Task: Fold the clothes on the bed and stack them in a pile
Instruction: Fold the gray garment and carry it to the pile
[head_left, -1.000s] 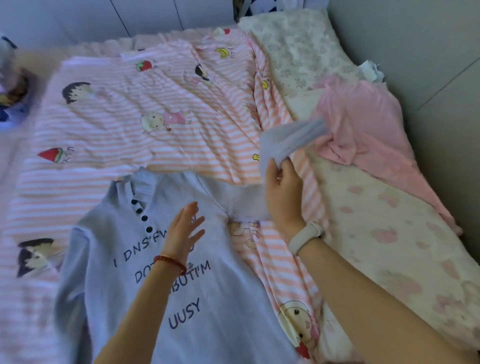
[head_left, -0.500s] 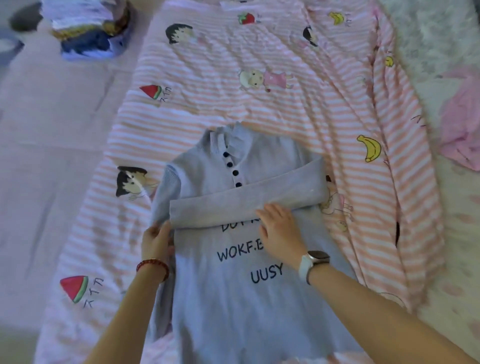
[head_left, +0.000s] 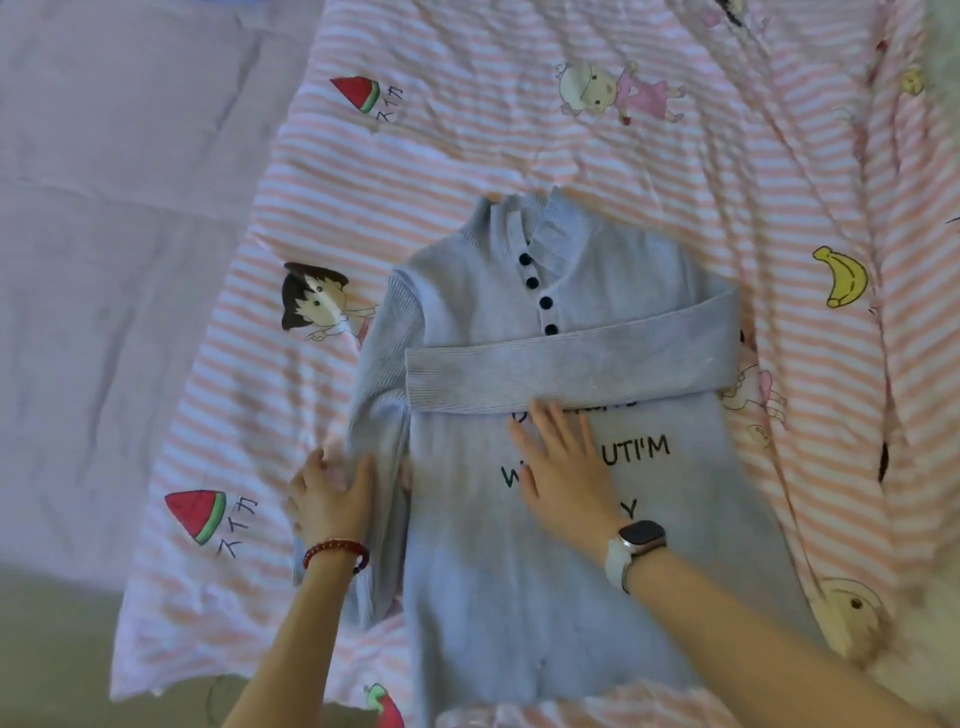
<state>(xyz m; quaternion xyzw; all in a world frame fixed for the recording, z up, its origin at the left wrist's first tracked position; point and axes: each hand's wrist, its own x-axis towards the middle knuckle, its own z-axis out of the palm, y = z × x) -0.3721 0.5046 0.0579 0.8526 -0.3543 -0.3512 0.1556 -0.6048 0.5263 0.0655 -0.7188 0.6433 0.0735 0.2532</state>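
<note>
Sweater: the grey knitted sweater lies face up on the striped cartoon sheet of the bed, collar away from the person, with four dark buttons under the collar.
Folded sleeve: one sleeve lies flat across the chest, just above the printed letters.
Other sleeve: the second sleeve lies along the sweater's left side, not yet folded in.
Right hand: the right hand rests flat on the chest print, its fingers straight and spread, gripping nothing; the fingertips touch the lower edge of the folded sleeve.
Left hand: the left hand lies at the loose sleeve, and its fingers seem to curl over the sleeve edge.
Step in hand: I judge it is the folding of the second sleeve across the chest.
How to do it well: keep the right palm pressing so the first sleeve does not slide; lift the loose sleeve near its cuff, lay it parallel on the first one, then smooth the wrinkles before folding the body.
Hard to see: the hem of the sweater is cut off at the bottom edge; the cuff of the loose sleeve is behind the left forearm; part of the print is under the right hand; no pile is in view.
</note>
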